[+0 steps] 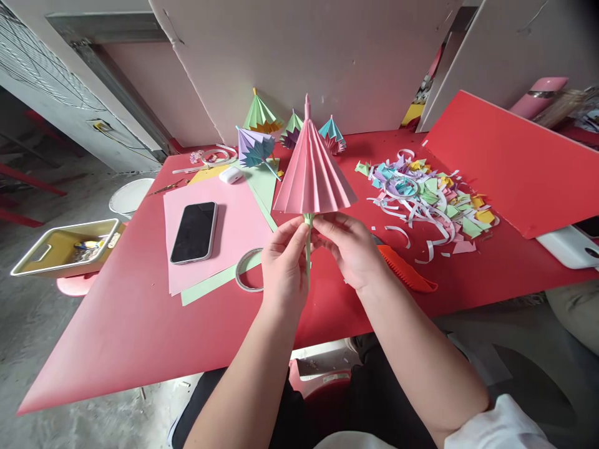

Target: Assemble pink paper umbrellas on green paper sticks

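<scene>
A pink pleated paper umbrella stands upright in front of me, half spread, with a rolled pink tip at its top. Its thin green stick runs down between my hands. My left hand is closed, thumb and fingers pinching the stick just below the canopy. From the other side my right hand pinches the same spot, its fingertips partly hidden behind the stick. Behind the canopy, smaller paper umbrellas lean by the wall: a green one, a purple and blue one and a blue and pink one.
On the red table lie a phone on pink paper, a tape roll, a white earphone case and an orange-handled cutter. Paper scraps are heaped at right, beside a red board. A bin stands left.
</scene>
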{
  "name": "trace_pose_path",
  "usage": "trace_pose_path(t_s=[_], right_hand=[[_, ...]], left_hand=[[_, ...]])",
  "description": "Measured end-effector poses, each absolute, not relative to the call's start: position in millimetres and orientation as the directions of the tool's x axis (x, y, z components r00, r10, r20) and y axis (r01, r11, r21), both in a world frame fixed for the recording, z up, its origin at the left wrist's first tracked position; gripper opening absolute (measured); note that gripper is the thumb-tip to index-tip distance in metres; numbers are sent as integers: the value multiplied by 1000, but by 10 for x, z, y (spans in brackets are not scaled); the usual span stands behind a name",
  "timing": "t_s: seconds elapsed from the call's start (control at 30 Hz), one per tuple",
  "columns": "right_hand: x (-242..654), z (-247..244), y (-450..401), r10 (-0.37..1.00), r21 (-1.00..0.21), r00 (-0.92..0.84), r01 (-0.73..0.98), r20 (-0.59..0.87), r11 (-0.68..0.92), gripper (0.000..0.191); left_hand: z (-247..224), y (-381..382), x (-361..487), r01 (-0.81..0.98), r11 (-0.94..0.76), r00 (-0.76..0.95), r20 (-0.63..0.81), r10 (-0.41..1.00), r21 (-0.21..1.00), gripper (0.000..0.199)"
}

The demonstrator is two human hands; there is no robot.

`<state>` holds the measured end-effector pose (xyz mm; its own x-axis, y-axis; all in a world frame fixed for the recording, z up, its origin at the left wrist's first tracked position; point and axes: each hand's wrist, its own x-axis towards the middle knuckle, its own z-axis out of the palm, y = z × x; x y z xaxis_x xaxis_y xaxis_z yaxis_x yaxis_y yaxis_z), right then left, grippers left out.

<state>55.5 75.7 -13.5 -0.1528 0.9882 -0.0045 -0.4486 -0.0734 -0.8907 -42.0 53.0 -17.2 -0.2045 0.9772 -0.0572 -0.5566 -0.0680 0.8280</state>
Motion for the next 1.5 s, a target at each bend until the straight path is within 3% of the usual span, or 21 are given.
trace_pose_path(t_s=[0.4,0.7,0.87,1.0,1.3,1.5], right_hand=[[495,-158,700,992,-975,55,-186,114,122,14],[489,-82,624,947,-955,131,-3,293,296,8],[450,-56,566,876,-886,201,259,438,384,8],[429,-49,542,820,-822,208,358,533,443,9],[477,9,542,876,-859,169,349,451,375,10],[514,-12,578,928,-939,142,77,343,335,10]], left_hand=[[-167,423,-377,-237,-173,-384,71,921,956,11],[-184,456,-401,-345,-193,-317,79,945,919,11],[-160,443,-366,-385,-217,-352,74,933,897,9],[-140,424,-350,-377,-241,-379,89,921,895,6],[-136,421,-371,-344,-202,-389,57,919,917,10],[-126,423,-382,-334,-213,-386,73,920,918,9]])
